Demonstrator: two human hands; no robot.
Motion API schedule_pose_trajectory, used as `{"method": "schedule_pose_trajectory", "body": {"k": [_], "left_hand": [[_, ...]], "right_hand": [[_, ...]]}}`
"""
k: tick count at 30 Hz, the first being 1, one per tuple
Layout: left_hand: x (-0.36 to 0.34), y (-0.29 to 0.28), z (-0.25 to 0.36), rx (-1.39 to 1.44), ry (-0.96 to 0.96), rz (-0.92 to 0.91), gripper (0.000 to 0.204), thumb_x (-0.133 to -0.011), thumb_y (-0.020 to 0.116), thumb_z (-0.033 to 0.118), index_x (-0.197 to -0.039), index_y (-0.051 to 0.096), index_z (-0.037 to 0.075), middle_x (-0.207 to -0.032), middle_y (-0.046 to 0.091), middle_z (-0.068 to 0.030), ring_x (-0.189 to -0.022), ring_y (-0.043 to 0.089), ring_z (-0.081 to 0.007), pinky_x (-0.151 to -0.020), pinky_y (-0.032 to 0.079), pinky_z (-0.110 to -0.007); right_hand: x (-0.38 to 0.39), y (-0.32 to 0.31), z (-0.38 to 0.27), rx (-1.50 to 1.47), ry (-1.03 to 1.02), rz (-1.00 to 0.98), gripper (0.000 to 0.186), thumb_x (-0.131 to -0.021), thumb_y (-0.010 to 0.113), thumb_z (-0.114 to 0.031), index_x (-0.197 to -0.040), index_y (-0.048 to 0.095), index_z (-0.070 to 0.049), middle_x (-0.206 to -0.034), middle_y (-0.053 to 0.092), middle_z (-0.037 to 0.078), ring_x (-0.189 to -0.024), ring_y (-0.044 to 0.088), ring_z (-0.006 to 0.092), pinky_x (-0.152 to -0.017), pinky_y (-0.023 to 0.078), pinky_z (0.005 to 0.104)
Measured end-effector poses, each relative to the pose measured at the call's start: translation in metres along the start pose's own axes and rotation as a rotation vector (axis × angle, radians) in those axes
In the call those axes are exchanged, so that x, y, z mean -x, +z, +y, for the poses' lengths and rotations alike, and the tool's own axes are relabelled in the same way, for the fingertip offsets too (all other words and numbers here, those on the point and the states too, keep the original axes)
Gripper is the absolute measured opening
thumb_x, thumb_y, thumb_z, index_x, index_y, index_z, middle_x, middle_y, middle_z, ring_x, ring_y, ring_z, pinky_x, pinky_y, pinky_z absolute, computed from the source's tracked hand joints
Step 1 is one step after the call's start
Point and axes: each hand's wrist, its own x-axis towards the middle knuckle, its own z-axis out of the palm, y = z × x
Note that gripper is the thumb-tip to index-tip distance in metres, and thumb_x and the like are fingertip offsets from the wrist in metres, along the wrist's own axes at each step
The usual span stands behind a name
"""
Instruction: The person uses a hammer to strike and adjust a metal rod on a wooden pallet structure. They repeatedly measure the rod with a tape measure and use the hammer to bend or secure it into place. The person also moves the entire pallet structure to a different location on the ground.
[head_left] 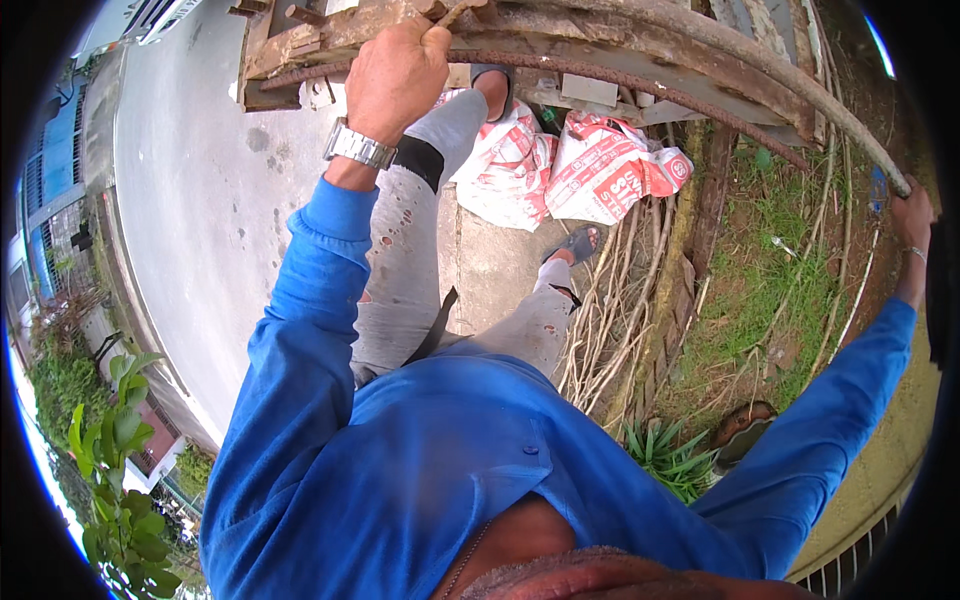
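My left hand (397,80), a metal watch on its wrist, is closed in a fist at the upper middle. A brown rod (455,14) pokes out beside its thumb; the rest of that rod is hidden. Just below the fist runs a rusty ribbed bar (640,84) along a worn, rusty frame (570,30). Far to the right, my right hand (912,218) is closed at the end of a long grey-brown pole (800,92). This pole curves over the frame to the top edge.
White-and-red printed sacks (610,170) lie under the frame by my sandalled feet. Thin cut sticks (625,290) lie along a mossy edge, with grass (765,260) beyond. A concrete road (200,190) stretches left. A spiky plant (668,460) grows near my right arm.
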Motion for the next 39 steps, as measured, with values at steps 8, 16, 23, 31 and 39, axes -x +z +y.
{"method": "schedule_pose_trajectory", "body": {"k": [8, 16, 23, 31, 39], "left_hand": [[-0.021, 0.005, -0.006, 0.056, 0.016, -0.088, 0.042, -0.091, 0.05, 0.04, -0.106, 0.072, 0.008, -0.102, 0.069, -0.0267, -0.098, 0.065, -0.048, -0.086, 0.051, -0.054], [-0.043, -0.03, -0.02, 0.636, -0.062, -0.744, 0.042, -0.105, 0.035, 0.03, -0.111, 0.065, 0.001, -0.073, 0.056, 0.0007, -0.059, 0.052, -0.01, -0.055, 0.043, -0.025], [-0.041, -0.034, -0.015, 0.802, -0.111, -0.804, 0.038, -0.105, 0.039, 0.027, -0.111, 0.065, 0.0, -0.073, 0.055, 0.0041, -0.055, 0.044, -0.0068, -0.05, 0.038, -0.024], [-0.048, -0.015, -0.01, 0.768, -0.119, -0.74, 0.026, -0.101, 0.049, 0.03, -0.106, 0.064, 0.009, -0.066, 0.046, 0.0106, -0.05, 0.032, -0.0042, -0.043, 0.024, -0.022], [-0.056, -0.01, -0.019, 0.771, -0.109, -0.623, 0.015, -0.097, 0.056, 0.023, -0.095, 0.064, 0.011, -0.063, 0.046, 0.0101, -0.048, 0.033, -0.0034, -0.041, 0.024, -0.023]], "right_hand": [[0.378, -0.161, -0.139, -0.081, 0.495, -0.256, 0.031, -0.082, 0.068, -0.026, -0.109, 0.074, -0.014, -0.096, 0.072, 0.021, -0.091, 0.069, 0.0415, -0.082, 0.054, 0.0497], [0.378, -0.165, -0.113, -0.067, 0.303, -0.161, 0.029, -0.082, 0.072, -0.036, -0.1, 0.073, -0.013, -0.088, 0.071, 0.02, -0.085, 0.068, 0.041, -0.072, 0.054, 0.0523], [0.385, -0.139, -0.117, -0.106, 0.321, -0.073, 0.031, -0.083, 0.07, -0.039, -0.098, 0.074, -0.013, -0.087, 0.071, 0.02, -0.084, 0.068, 0.0424, -0.072, 0.055, 0.0517], [0.397, -0.133, -0.143, -0.127, 0.478, -0.075, 0.026, -0.082, 0.064, -0.029, -0.098, 0.074, -0.011, -0.094, 0.073, 0.02, -0.087, 0.07, 0.0386, -0.079, 0.056, 0.0488], [0.478, -0.165, -0.212, -0.194, 0.532, -0.117, 0.021, -0.08, 0.063, -0.022, -0.093, 0.071, -0.008, -0.089, 0.072, 0.019, -0.082, 0.07, 0.0367, -0.073, 0.055, 0.0465]]}}
